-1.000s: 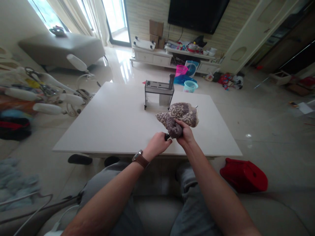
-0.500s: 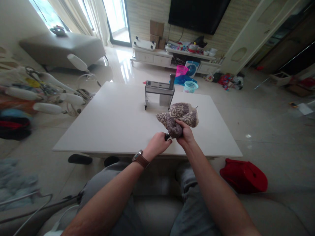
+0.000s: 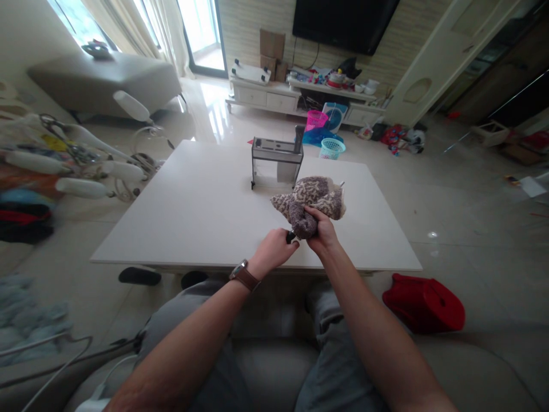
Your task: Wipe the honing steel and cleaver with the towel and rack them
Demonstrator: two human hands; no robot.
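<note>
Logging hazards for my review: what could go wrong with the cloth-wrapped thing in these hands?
A thin metal tip pokes out of the cloth; if it is a blade, the right hand squeezing the cloth could be cut. The left hand grips only the dark handle, which might slip.

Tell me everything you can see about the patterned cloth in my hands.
The patterned cloth is fuzzy, soft-looking fabric, beige with a brown-grey mottled print. It is bunched up, not spread, over the near part of the white table. The right hand clutches its rolled lower end. It seems wrapped around something slim: a dark handle pokes out at lower left, gripped by the left hand, and a thin metal tip shows at upper right.
</note>
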